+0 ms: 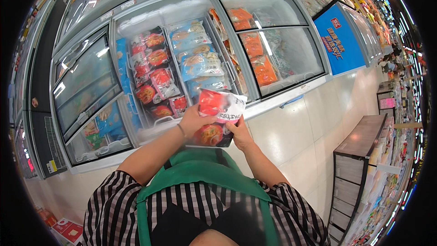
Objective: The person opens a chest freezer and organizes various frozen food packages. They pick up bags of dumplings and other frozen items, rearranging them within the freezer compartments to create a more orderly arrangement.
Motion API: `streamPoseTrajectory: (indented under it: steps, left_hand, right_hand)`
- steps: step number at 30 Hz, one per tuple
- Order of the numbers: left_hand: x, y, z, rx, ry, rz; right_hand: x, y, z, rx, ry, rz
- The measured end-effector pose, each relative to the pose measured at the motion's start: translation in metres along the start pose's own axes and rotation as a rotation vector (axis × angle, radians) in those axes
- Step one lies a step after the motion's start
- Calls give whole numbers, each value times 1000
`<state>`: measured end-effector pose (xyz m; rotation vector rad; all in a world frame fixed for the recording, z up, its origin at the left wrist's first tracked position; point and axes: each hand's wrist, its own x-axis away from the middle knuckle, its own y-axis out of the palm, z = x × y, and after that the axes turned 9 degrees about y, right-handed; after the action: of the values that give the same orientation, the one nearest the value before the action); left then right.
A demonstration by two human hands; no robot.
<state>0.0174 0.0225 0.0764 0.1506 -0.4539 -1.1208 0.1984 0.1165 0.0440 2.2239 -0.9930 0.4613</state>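
Observation:
Between my hands is a red, white and black frozen food bag (211, 134) with a picture of a bowl of food and printed writing on it. My left hand (194, 120) grips its left side, and my right hand (240, 133) pinches its right edge. The bag is held over the front rim of a chest freezer (269, 109). Inside, just beyond my left hand, similar red and black bags (157, 58) fill a wire basket. Blue and white bags (201, 63) lie in the basket to the right of them.
Glass lids (87, 85) cover the freezer's left part, and another glass lid (283, 54) covers orange packs (254, 46) on the right. A blue-sided freezer (341, 41) stands farther right. At the lower right is a shelf unit (358, 136) on the tiled floor (290, 136).

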Motion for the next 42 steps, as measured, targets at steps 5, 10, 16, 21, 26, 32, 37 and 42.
streamPoseTrajectory:
  steps: [5,10,16,21,26,32,37,42]
  left_hand:
    - [-7,19,-19,32,95,-91]
    - [-24,30,-20,91,-58,-177]
    - [-62,52,-34,-252,80,-314]
    - [-80,83,-34,-1080,-5,-317]
    - [-71,71,-63,-325,83,-44]
    - [-99,71,-71,-1378,95,-359]
    - [-81,68,-47,-518,49,-259]
    - [-108,43,-88,-932,8,-139]
  right_hand:
    - [5,-14,-10,180,-14,106]
    - [25,-17,-35,272,-209,147]
    - [32,-35,-20,210,-366,385]
    - [-9,-87,37,-3,100,526]
    - [23,-45,1,244,-225,560]
    - [-10,-97,34,261,84,438]
    - [34,-66,2,185,-202,470]
    - [-12,-102,37,92,85,361]
